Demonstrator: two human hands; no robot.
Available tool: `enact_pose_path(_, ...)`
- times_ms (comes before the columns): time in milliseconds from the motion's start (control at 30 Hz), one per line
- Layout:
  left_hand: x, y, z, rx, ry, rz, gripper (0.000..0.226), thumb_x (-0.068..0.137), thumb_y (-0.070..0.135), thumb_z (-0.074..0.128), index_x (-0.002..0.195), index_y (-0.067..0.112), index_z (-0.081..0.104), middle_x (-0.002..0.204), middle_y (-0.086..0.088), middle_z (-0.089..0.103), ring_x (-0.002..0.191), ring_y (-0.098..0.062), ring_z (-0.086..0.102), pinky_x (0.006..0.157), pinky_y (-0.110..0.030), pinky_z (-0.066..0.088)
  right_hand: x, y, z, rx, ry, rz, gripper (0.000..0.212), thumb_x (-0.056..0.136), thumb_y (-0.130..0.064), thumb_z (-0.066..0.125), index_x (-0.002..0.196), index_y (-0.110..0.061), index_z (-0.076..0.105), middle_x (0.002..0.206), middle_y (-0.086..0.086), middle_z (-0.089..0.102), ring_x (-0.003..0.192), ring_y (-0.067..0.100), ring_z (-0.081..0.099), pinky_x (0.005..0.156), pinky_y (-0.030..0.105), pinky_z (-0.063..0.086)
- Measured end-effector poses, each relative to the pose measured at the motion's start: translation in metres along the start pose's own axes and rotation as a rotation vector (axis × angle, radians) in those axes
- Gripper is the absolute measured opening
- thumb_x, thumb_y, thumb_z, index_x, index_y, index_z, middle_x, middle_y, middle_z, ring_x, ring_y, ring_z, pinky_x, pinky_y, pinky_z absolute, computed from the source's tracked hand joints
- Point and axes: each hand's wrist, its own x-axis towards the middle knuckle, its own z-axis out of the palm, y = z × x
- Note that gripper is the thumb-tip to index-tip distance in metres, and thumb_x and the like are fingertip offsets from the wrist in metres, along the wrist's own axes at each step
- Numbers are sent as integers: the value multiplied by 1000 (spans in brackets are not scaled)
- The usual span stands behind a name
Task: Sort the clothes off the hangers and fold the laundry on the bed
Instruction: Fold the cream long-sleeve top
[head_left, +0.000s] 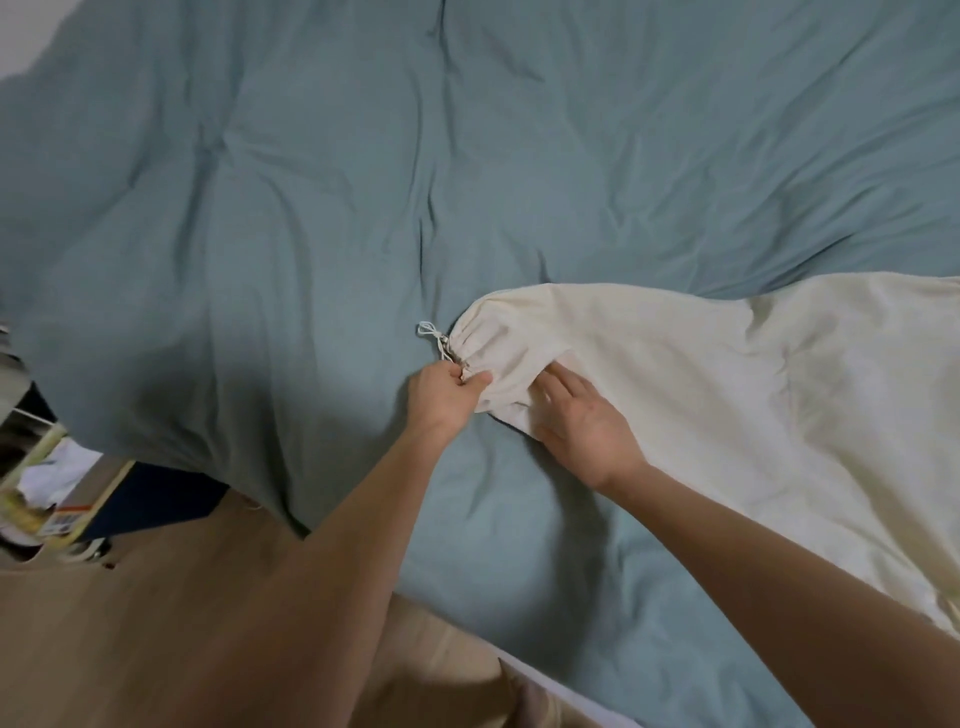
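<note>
A cream garment (727, 395) with a gathered drawstring waistband lies across the right half of the bed, spread toward the right edge of the view. Its white drawstring (434, 338) loops out onto the cover at the left end. My left hand (447, 400) pinches the gathered waistband near the cord. My right hand (582, 421) rests flat on the cloth just right of it, fingers straight and pressing the fabric down. No hangers are in view.
The bed wears a rumpled teal duvet (311, 208) that fills most of the view. Wooden floor (130, 623) shows at the lower left. A shelf with papers and clutter (41, 483) stands at the left edge, beside the bed's corner.
</note>
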Motion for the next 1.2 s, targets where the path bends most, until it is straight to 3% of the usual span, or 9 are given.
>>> enact_pose_path(67,-1,5,-2,-60,59,25,27,84,29,72,80,2,66,75,-17,65,71,-29,57,66,-33,41,2,1,3,27,-39,47,53,88,-22,60,137,-14,42,149,-2,36,132,20,37,97,31,40)
enact_pose_path(267,10,11,-26,-226,231,135,25,92,19,62,72,9,51,59,-10,53,58,-24,42,59,-34,34,-1,-5,14,57,18,34,12,92,-19,52,97,-11,59,111,1,59,100,25,58,76,34,47)
enact_pose_path(433,11,6,-41,-8,263,153,20,93,13,54,104,2,67,97,-18,70,90,-35,62,79,-36,44,-15,-23,11,154,-137,-90,29,97,-19,46,125,-12,52,122,4,60,106,26,58,87,32,43)
enact_pose_path(533,13,-5,-41,277,116,145,35,86,4,54,120,5,61,120,-18,58,114,-34,53,95,-31,37,-14,-27,-5,144,-406,-155,10,97,-20,47,98,-15,54,90,0,60,86,26,55,76,31,40)
enact_pose_path(600,10,-1,-39,395,126,141,49,82,6,57,130,9,51,133,-14,45,127,-33,40,106,-33,31,-3,-23,-19,154,-386,-129,16,97,-20,47,88,-10,56,77,-2,56,76,23,52,72,34,41)
enact_pose_path(700,8,25,-35,485,286,331,55,84,20,62,136,12,44,141,-10,38,132,-29,34,107,-37,28,18,-3,-42,178,-61,33,22,97,-17,46,87,-5,61,81,8,66,77,29,56,74,39,45)
enact_pose_path(800,13,61,-13,522,168,566,41,92,25,55,132,14,51,140,-7,42,132,-25,34,106,-35,26,29,35,-65,156,109,165,17,94,-11,47,94,-7,63,91,10,69,85,31,60,77,40,48)
enact_pose_path(1000,26,110,67,536,-16,657,40,98,28,48,137,19,49,138,-1,46,129,-21,37,105,-31,26,35,118,-114,-100,86,298,41,88,4,40,123,-12,56,127,10,58,118,28,50,90,36,42)
enact_pose_path(1200,53,144,127,590,-59,663,29,102,26,38,124,20,56,125,-1,58,117,-24,48,97,-34,33,51,201,-148,-312,24,360,45,81,8,45,122,-11,49,122,11,53,119,29,46,85,38,47)
